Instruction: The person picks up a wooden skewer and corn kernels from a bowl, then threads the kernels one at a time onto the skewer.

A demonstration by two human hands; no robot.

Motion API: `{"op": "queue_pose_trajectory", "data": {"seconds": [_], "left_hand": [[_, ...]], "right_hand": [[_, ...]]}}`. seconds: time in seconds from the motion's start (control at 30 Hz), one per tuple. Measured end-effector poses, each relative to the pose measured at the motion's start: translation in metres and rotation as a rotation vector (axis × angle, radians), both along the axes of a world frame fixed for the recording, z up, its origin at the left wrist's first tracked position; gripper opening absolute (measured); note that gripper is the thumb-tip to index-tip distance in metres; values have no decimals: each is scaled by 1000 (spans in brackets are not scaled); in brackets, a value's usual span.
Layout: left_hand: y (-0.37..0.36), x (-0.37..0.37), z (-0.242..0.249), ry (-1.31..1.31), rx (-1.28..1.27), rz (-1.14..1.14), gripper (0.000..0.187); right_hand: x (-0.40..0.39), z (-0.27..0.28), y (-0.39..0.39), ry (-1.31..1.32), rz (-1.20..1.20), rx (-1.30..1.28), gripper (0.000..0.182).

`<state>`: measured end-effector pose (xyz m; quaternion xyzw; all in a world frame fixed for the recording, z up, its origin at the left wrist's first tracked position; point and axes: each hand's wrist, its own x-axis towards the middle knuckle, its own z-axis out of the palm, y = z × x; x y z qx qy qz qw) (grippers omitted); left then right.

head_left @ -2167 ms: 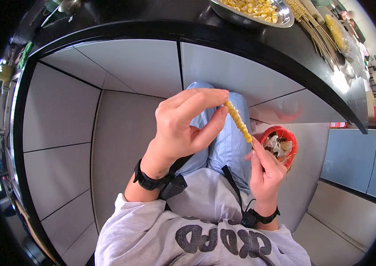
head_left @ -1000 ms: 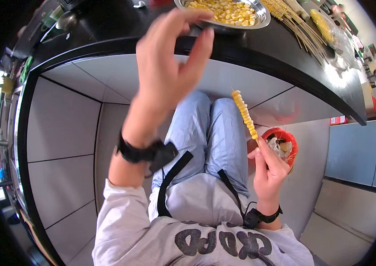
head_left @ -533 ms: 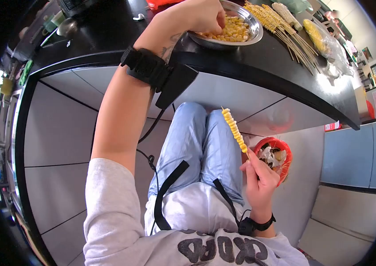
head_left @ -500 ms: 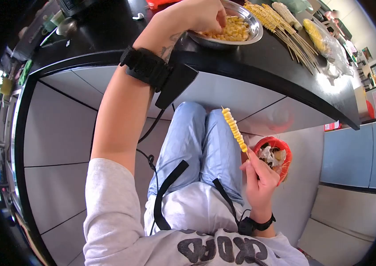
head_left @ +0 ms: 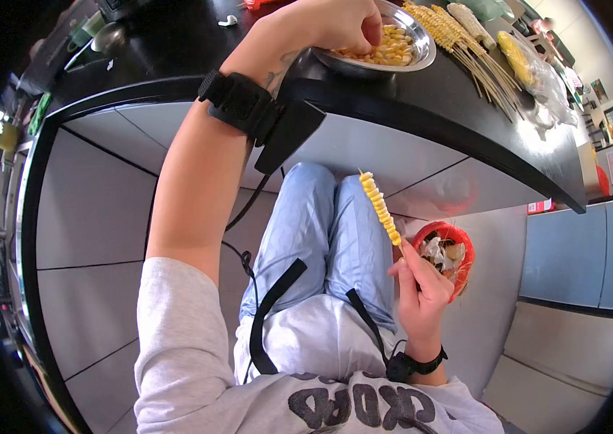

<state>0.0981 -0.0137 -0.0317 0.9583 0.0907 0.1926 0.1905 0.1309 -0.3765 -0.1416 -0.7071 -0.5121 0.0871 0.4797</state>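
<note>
Head view: left hand (head_left: 335,25) in corn bowl (head_left: 422,54), right hand (head_left: 420,289) holding skewer (head_left: 380,208).

Food stall: black counter (head_left: 458,94), skewers (head_left: 476,50)

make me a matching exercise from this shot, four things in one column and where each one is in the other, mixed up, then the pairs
Things
1. left hand
2. right hand
3. finished skewers
4. red bin

Places
A. on the floor beside the person's legs
B. laid in a row on the black counter, right of the metal bowl
C. fingers in the corn kernels in the bowl
D. below the counter edge, holding a half-filled corn skewer upright

Pairs: 1-C, 2-D, 3-B, 4-A
</note>
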Motion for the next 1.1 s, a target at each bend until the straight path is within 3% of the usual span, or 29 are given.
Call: {"op": "queue_pose_trajectory", "data": {"seconds": [0.4,0.47,0.53,0.6,0.67,0.8,0.9,1.1], "left_hand": [[-11,3,6,68,110,134,19],[-3,2,0,-205,76,85,19],[-29,-19,10,-424,-167,169,18],[-30,-50,-16,-501,-71,79,24],[-83,-73,-29,-668,-506,62,26],[-146,-97,-90,-646,-945,165,15],[-163,-102,-117,-774,-1060,193,17],[-170,-103,-124,-726,-1107,252,22]], "right_hand": [[-2,2,0,0,4,5,32],[-2,2,-1,-15,-6,8,32],[0,0,-3,-25,-19,11,32],[0,-3,-4,-2,-42,37,32],[-1,-3,-3,11,-41,41,32],[-3,-7,2,10,7,54,32],[-2,-8,5,-19,35,16,32],[-6,-9,9,-28,57,-32,34]]}}
